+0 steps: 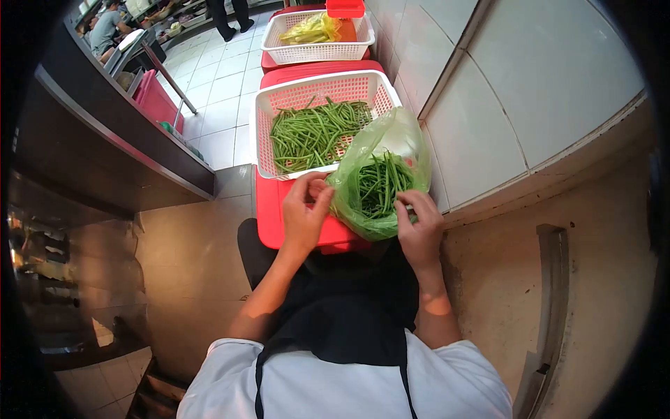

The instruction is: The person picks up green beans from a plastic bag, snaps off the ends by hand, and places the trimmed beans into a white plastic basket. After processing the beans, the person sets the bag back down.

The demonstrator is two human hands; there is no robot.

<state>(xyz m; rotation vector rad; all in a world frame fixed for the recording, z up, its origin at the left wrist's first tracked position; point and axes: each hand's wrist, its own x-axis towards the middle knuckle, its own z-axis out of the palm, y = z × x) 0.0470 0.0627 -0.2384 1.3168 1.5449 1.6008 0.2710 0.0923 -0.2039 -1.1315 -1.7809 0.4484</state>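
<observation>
A translucent green plastic bag (pixel 347 202) stands with its mouth wide, green beans (pixel 379 185) piled inside. At the bag's left edge is my left hand (pixel 306 209), fingers loosely curled and the thumb apart from them; nothing shows clearly between them. Over the bag's right side, my right hand (pixel 421 222) has thumb and fingertips close together in a pinch beside the beans. What that pinch holds, if anything, is too small to make out. Just beyond, a white perforated plastic basket (pixel 264 133) holds many loose green beans (pixel 315 133).
The basket and bag rest on a red lid (pixel 271 216). Farther back, another white basket (pixel 276 50) contains a yellow plastic bag (pixel 313 28). A tiled wall (pixel 481 133) borders the right, a dark counter (pixel 112 133) the left. Other people, including one in grey (pixel 107 31), are in the background.
</observation>
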